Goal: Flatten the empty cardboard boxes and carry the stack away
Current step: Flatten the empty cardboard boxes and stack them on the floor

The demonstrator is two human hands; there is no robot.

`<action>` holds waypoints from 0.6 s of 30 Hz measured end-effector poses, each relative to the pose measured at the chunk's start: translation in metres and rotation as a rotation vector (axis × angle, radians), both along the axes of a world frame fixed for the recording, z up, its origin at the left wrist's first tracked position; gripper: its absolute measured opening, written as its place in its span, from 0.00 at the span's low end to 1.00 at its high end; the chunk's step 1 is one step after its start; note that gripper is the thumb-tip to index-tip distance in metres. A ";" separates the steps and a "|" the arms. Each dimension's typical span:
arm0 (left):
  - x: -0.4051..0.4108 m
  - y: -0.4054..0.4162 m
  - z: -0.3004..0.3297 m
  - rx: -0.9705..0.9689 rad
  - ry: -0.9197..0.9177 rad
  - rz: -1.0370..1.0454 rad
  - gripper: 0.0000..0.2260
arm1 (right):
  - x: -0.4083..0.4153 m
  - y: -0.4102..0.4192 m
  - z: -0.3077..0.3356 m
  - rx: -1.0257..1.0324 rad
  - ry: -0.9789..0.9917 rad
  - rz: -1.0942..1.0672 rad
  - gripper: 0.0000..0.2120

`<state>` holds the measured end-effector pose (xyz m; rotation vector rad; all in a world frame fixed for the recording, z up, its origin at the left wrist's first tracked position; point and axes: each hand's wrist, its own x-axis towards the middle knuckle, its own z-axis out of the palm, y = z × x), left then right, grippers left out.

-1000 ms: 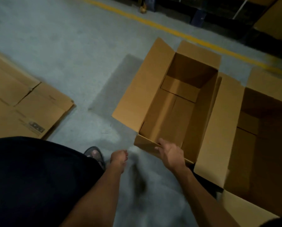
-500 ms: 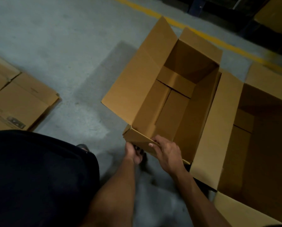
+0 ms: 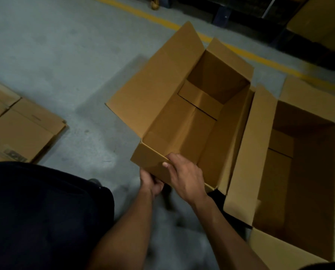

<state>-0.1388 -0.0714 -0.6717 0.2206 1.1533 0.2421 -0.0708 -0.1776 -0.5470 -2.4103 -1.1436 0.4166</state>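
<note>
Gripped near end flap of open brown cardboard box (image 3: 184,106) with both hands: right hand (image 3: 184,177) curled over flap's top edge, left hand (image 3: 150,182) clasping beneath; second open brown carton (image 3: 306,172) just right, flattened cardboard stack (image 3: 20,131) well left

Left grip (image 3: 150,183) curled under, right grip (image 3: 184,176) clasped over, both forearms extended
</note>
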 end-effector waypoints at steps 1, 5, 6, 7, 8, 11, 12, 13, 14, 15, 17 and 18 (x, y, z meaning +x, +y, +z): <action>0.002 0.005 0.006 0.020 -0.036 0.020 0.22 | -0.001 0.007 0.007 0.015 -0.017 -0.002 0.10; 0.013 0.026 0.056 0.187 -0.157 0.087 0.25 | -0.001 0.033 0.041 0.137 -0.046 -0.047 0.10; 0.016 0.031 0.071 0.242 -0.163 0.095 0.26 | 0.000 0.036 0.050 0.177 -0.038 -0.066 0.10; 0.019 0.036 0.085 0.294 -0.166 0.105 0.27 | 0.002 0.038 0.059 0.231 -0.027 -0.088 0.10; 0.021 0.042 0.102 0.349 -0.151 0.105 0.29 | 0.004 0.039 0.069 0.296 -0.012 -0.114 0.10; 0.032 0.058 0.150 0.493 -0.092 0.159 0.39 | 0.014 0.038 0.102 0.497 0.069 -0.190 0.13; 0.036 0.060 0.167 0.530 -0.078 0.185 0.43 | 0.019 0.036 0.115 0.560 0.111 -0.209 0.13; 0.041 0.062 0.185 0.583 -0.057 0.212 0.42 | 0.023 0.033 0.127 0.623 0.146 -0.228 0.14; 0.046 0.060 0.207 0.654 -0.042 0.234 0.35 | 0.026 0.028 0.141 0.679 0.172 -0.255 0.14; 0.051 0.057 0.229 0.743 -0.042 0.232 0.27 | 0.029 0.023 0.156 0.732 0.186 -0.285 0.14; 0.062 0.048 0.271 0.924 -0.049 0.202 0.19 | 0.032 0.009 0.185 0.864 0.213 -0.351 0.14; 0.066 0.041 0.293 1.009 -0.044 0.182 0.18 | 0.035 0.000 0.198 0.938 0.233 -0.389 0.14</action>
